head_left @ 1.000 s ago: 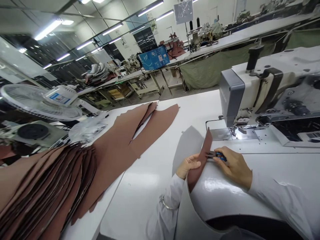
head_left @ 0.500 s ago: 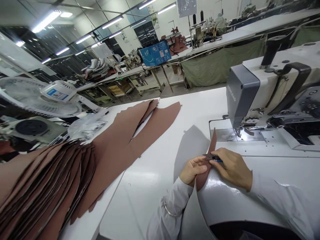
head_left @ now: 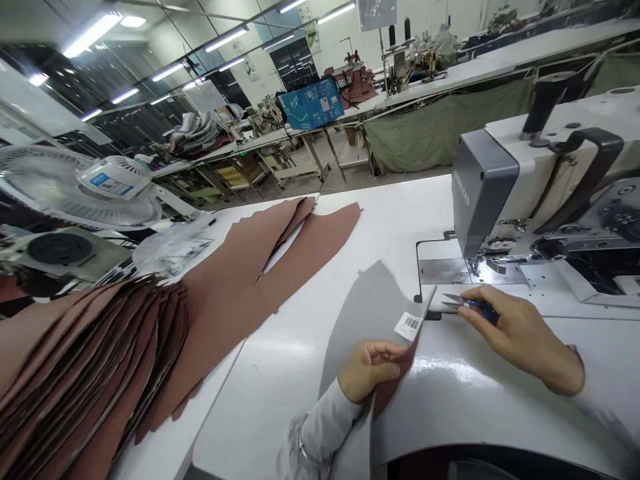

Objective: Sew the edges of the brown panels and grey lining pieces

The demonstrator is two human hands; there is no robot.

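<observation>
My left hand (head_left: 371, 369) pinches the edge of a brown fabric piece with a grey back (head_left: 370, 313), which lies on the white table (head_left: 280, 387). A small white barcode label (head_left: 408, 326) sits near the piece's tip. My right hand (head_left: 520, 332) is closed on blue-handled thread snips (head_left: 465, 303), blades pointing left toward the fabric tip, apart from it. Just behind the snips stands the sewing machine (head_left: 530, 193) with its needle plate (head_left: 445, 270).
A long brown cut piece (head_left: 280, 267) lies across the table's middle. A thick stack of brown pieces (head_left: 85, 373) fills the left. A white fan (head_left: 85, 193) and a plastic bag (head_left: 173, 250) sit at the far left. Other work tables stand behind.
My right hand with the snips has pulled away to the right from the fabric. The left hand has lowered the piece and slid back; the barcode label now shows.
</observation>
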